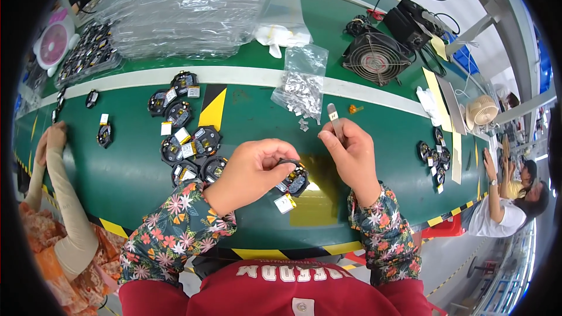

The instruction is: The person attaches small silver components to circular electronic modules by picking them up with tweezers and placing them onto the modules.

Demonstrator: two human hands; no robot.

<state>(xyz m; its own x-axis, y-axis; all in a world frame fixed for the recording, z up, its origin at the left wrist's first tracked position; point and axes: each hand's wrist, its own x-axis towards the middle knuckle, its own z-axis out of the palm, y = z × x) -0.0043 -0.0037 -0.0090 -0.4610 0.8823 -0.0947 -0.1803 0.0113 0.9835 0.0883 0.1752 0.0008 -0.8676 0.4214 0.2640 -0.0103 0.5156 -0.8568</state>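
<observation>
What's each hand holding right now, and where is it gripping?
The left hand grips a round black module by its upper rim. The right hand pinches metal tweezers near the lower end, tips up.

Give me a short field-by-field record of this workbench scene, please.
Surface: green belt
Left hand: holds round black part with small battery hanging
Right hand: holds tweezers
Ahead: bag of small metal pieces
Left of hands: cluster of round parts
Far right: fan
Others: co-workers' arms at both sides
</observation>
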